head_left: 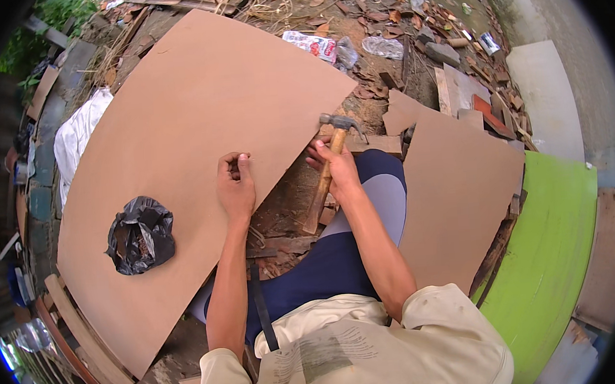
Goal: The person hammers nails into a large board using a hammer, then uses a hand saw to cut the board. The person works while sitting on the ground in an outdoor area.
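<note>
Brown board [175,130] fills the left of my view, and a black plastic bag [156,254] sits on it, left of the hands. I see the right grip [339,168] wrapped around the wooden handle of the hammer [324,189], its metal head at the far end by the board's right edge. The left grip [237,190] is over the board with fingers curled; I cannot tell whether it pinches something small. My main worry is how near the two are: a swing off line could catch those bare knuckles. The right knee [380,160] is just beside the hammer, so a slipping handle could bruise it. A hard knock on the board might also jolt the bag and spill whatever it holds.
</note>
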